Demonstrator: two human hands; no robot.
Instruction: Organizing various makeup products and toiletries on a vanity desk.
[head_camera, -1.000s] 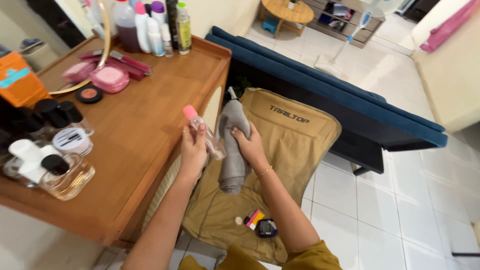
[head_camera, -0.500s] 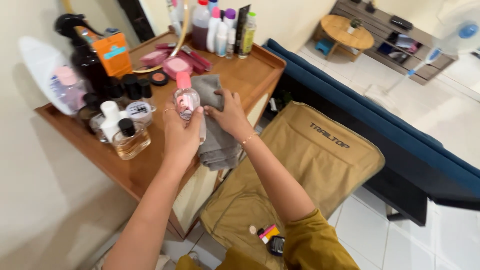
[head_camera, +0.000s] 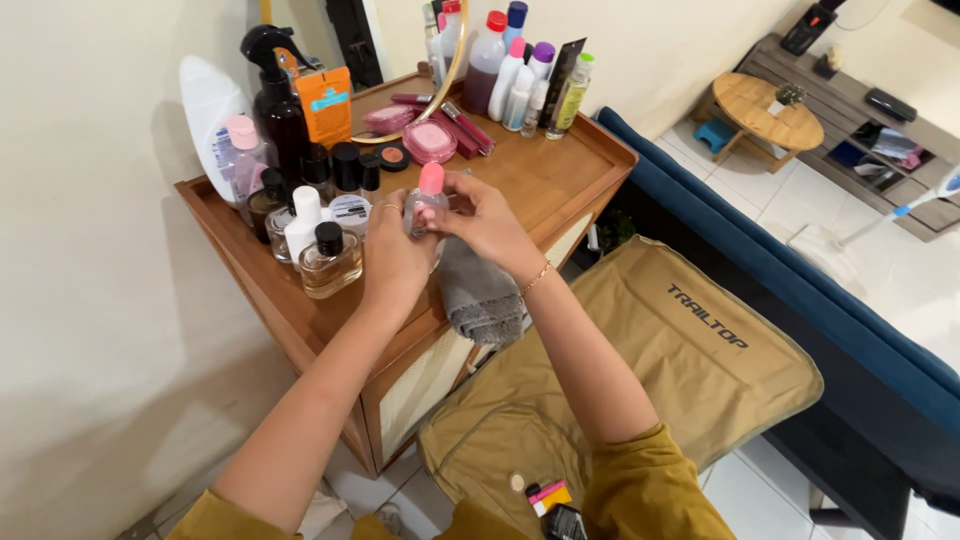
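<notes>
Against the wall on the far left of the wooden cabinet top (head_camera: 560, 180) stand a white bottle (head_camera: 205, 120), a dark spray bottle (head_camera: 272, 95) and an orange box (head_camera: 325, 105), with a crowd of small black-capped and white-capped bottles in front of them; nearest the front edge is a squat clear perfume bottle with a black cap (head_camera: 328, 262).

Just right of that cluster, the left hand (head_camera: 395, 262) is closed around the body of a small clear bottle with a pink cap (head_camera: 428, 200), fingers wrapped from the left and a ring showing on one of them. The bottle stands upright, long axis vertical, pink cap on top, above the front part of the cabinet and not resting on it.

The right hand (head_camera: 490, 225) meets the bottle from the right, fingers curled against its upper part just under the cap, while a grey cloth (head_camera: 480, 295) is pinched beneath the palm and hangs over the cabinet's front edge. Both hands touch the bottle; the left carries it, the right works at its side.

Behind the hands lie pink compacts (head_camera: 430, 140) and a round gold-rimmed mirror (head_camera: 440, 95), then a row of tall bottles (head_camera: 520, 75) at the back right corner. Further right, on the floor, a tan padded mat (head_camera: 640, 370) lies beside a dark blue sofa (head_camera: 800, 290)
</notes>
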